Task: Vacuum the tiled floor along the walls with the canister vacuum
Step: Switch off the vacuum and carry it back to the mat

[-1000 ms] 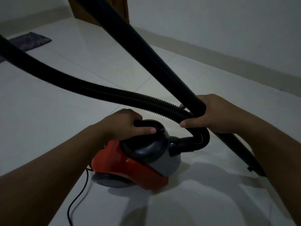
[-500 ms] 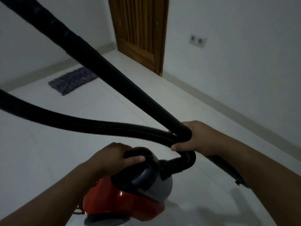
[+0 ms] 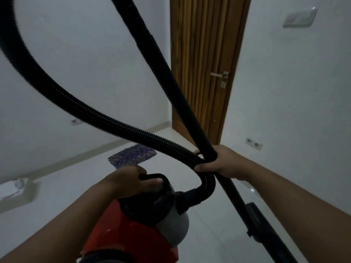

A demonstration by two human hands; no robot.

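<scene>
The red and grey canister vacuum [image 3: 144,230] hangs low in front of me, off the white tiled floor [image 3: 79,196]. My left hand [image 3: 129,179] grips its black carry handle [image 3: 153,176]. My right hand [image 3: 218,162] holds the black rigid wand [image 3: 171,78] and the ribbed black hose [image 3: 79,109] together where they cross. The hose loops up to the left and out of frame. The wand runs from the top of the frame down past my right forearm; its floor nozzle [image 3: 260,221] shows at lower right.
A wooden door [image 3: 201,63] with a metal handle stands in the far corner between two white walls. A small purple mat [image 3: 133,154] lies on the floor before it. Wall sockets [image 3: 253,143] sit low on the right wall, a switch plate [image 3: 299,17] higher up.
The view has risen from the floor towards the door and walls. The canister has come up off the floor in my left hand, and the wand and hose have risen with my right.
</scene>
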